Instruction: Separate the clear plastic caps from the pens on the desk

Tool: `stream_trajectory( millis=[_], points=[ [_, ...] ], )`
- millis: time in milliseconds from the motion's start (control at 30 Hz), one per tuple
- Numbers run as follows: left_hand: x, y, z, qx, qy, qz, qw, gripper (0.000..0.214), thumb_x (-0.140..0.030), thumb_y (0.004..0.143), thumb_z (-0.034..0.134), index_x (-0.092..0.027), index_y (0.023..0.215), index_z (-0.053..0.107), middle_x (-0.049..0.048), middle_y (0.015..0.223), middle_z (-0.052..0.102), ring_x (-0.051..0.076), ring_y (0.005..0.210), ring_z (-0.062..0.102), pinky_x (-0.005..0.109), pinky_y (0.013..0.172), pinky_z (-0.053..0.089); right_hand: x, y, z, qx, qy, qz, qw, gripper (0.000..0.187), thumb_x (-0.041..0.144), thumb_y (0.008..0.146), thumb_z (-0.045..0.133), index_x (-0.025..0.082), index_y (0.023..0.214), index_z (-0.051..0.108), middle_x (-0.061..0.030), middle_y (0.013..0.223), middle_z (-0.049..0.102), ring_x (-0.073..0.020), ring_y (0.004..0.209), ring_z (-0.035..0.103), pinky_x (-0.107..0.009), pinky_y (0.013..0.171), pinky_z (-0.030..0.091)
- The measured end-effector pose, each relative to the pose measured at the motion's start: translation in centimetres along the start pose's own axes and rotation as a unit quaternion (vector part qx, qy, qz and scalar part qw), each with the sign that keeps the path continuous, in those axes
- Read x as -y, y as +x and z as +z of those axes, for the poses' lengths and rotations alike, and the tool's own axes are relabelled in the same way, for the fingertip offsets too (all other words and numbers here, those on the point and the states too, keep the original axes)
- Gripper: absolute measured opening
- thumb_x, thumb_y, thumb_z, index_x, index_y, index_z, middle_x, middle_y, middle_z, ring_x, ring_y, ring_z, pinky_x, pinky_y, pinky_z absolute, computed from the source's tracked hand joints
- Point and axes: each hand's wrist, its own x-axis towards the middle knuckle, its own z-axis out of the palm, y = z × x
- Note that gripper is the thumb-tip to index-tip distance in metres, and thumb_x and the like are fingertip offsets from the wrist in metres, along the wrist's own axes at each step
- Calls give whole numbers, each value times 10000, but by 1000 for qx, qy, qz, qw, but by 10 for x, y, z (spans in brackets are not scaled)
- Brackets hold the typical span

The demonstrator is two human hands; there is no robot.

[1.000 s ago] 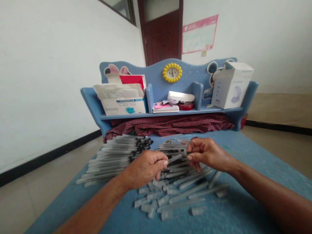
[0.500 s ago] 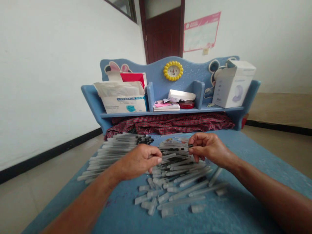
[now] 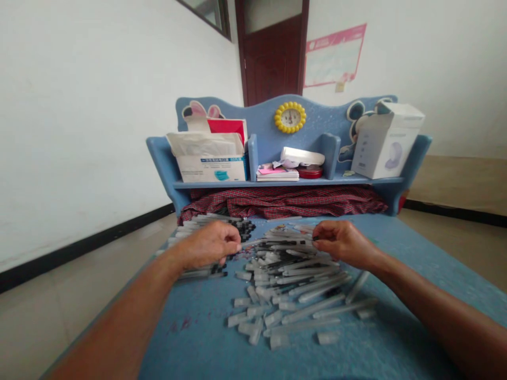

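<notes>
My left hand point(image 3: 216, 244) is closed, thumb and fingers pinched on a translucent pen barrel point(image 3: 250, 244) that points right towards the loose pile. Between the fingertips of my right hand point(image 3: 343, 240) is a small black pen part point(image 3: 316, 238); its exact shape is mostly covered. Below and between both hands lies a pile of frosted pen barrels point(image 3: 312, 272), mixed with black parts. Short clear pen caps point(image 3: 259, 311) are scattered at the near side. Beside and partly behind my left hand are rows of pens with black ends point(image 3: 247, 228).
The blue desk point(image 3: 198, 338) carries everything. Along its back lies a checked cloth point(image 3: 285, 202) under a shelf point(image 3: 277, 183). On that shelf are a mask box point(image 3: 214, 169), papers, a red round tin point(image 3: 309, 172) and a white box point(image 3: 386, 142). A yellow clock point(image 3: 290, 117) hangs above.
My left hand has moved left, away from the loose pile to the rows of pens. My right hand stays by the pile's right side with the black part. The view has shifted slightly.
</notes>
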Motion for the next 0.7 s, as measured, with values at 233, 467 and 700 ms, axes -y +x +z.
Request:
stream_trajectory(
  millis=[233,467,700],
  points=[
    [-12,0,12,3,7,38,999,257,-390,771,484,-152,743,577,-35,588,514,120,529,544,194,484,352,11,4,3,-45,-302,-95,947,167,267,811,534,204,839,685,-33,827,658,-145,721,595,-249,641,391],
    [-28,-2,23,-5,36,58,998,254,-374,779,464,-155,707,568,-33,556,514,127,524,529,204,488,331,19,5,12,-7,-362,-108,926,206,341,836,536,224,854,704,-51,896,633,-161,784,604,-250,657,394],
    [-29,0,32,-3,15,67,998,227,-346,794,461,-154,767,578,-36,582,507,125,543,528,200,489,323,19,1,8,-62,-252,-134,956,232,291,870,483,183,861,688,-53,808,656,-156,754,597,-253,676,420]
  ],
)
